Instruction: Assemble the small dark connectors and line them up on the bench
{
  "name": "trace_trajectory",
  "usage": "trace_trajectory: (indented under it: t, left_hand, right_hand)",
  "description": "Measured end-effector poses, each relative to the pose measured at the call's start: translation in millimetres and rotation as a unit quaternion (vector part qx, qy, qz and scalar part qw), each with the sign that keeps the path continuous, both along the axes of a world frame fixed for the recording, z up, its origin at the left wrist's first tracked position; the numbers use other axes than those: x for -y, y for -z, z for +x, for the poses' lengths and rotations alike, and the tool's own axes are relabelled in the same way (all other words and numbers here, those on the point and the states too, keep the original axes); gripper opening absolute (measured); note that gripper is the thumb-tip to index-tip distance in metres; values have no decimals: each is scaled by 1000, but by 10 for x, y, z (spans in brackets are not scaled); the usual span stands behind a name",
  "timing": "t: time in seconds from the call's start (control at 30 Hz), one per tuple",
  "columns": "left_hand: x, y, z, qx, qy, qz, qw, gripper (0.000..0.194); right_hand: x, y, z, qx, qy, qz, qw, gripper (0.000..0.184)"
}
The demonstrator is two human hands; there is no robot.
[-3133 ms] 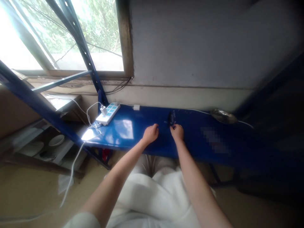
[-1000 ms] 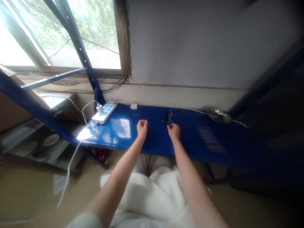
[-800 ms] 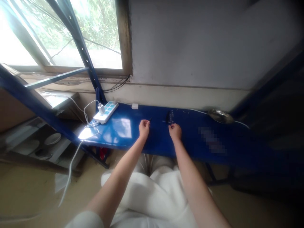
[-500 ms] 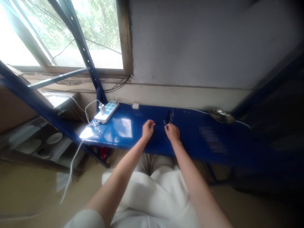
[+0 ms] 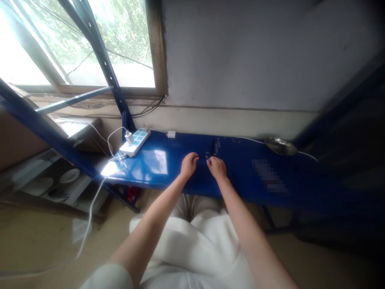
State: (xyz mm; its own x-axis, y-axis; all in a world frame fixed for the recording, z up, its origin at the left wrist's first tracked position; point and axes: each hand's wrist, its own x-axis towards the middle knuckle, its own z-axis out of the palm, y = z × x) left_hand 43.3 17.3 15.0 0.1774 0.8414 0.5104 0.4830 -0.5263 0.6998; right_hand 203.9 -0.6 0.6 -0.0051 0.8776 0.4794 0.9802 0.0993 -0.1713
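My left hand (image 5: 189,165) is closed in a pinch above the blue tabletop (image 5: 177,150). From its fingertips a thin dark cord-like piece (image 5: 201,156) sticks out to the right. My right hand (image 5: 217,167) pinches a small pale purplish piece (image 5: 207,157), too small to name. The tip of the dark piece comes close to it; whether they touch I cannot tell. Just beyond the right hand lie several small clear pieces (image 5: 218,144) beside a black item (image 5: 213,146), its shape unclear.
At the left of the tabletop sits a white power strip (image 5: 129,149) with a plug in it, and a white adapter (image 5: 171,134) lies behind. A shiny metal bowl-like object (image 5: 280,146) is at the back right. A blue metal post (image 5: 104,60) rises at the left.
My two hands have come slightly nearer each other. The dark piece now reaches across most of the gap toward the small piece in my right hand.
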Motion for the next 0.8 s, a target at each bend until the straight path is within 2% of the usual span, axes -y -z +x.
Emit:
trace_trajectory:
  t: [0.37,0.63,0.8]
  left_hand:
    - [72,8,17,-37,10,45,998,28]
    - [189,-108,36,-144,106,74,981,38]
    - [207,-128,21,-140,92,87,982,39]
  right_hand:
    - [8,-4,-2,10,10,-10,1000,16]
    - [50,-40,-4,-15,15,6,1000,16]
    - [93,-49,20,-17,0,12,1000,18]
